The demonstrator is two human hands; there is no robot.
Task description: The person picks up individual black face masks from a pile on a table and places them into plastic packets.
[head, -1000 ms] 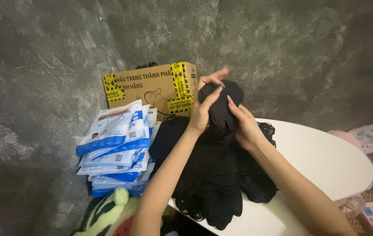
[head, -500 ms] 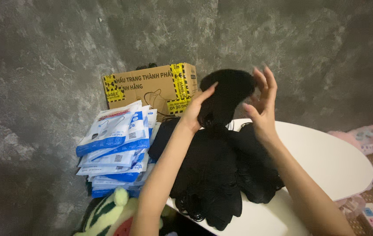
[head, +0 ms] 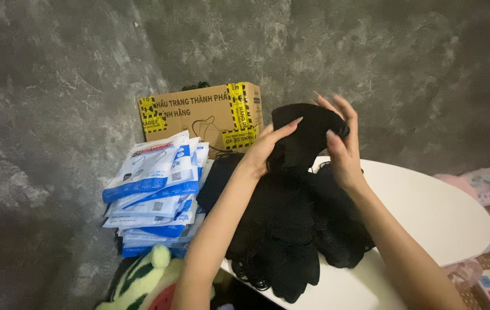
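Two hands work one black face mask (head: 305,135), raised clear of the black mask pile (head: 291,229) that spreads over the white oval table (head: 429,212); held up like this, the single piece reads apart from the dark heap beneath, which probably explains the lift. Left hand (head: 268,150): forearm rises from lower frame, wrist bent, thumb and fingertips closed on the mask's left edge, a light pinch rather than a full fist. Right hand (head: 342,149): forearm comes in from the lower right, palm facing the mask's right side, thumb pressed on the fabric, fingers (head: 345,112) extended upward and loosely spread behind it; grip partly open, contact mainly at thumb and palm edge. The mask sits between both hands, above the far part of the pile and in front of the cardboard box (head: 210,115), apart from it. The box stands against the grey mottled wall (head: 84,86), yellow tape at its corners. A stack of flat blue-and-white packets (head: 156,195) lies just beside the table's left edge, fanned and slumped, within easy reach of the left arm; that placement looks like a supply or output stack, though I cannot tell which. A green striped plush toy (head: 141,281) sits low at the frame bottom; a pink soft item (head: 480,183) lies beyond the table's right end.
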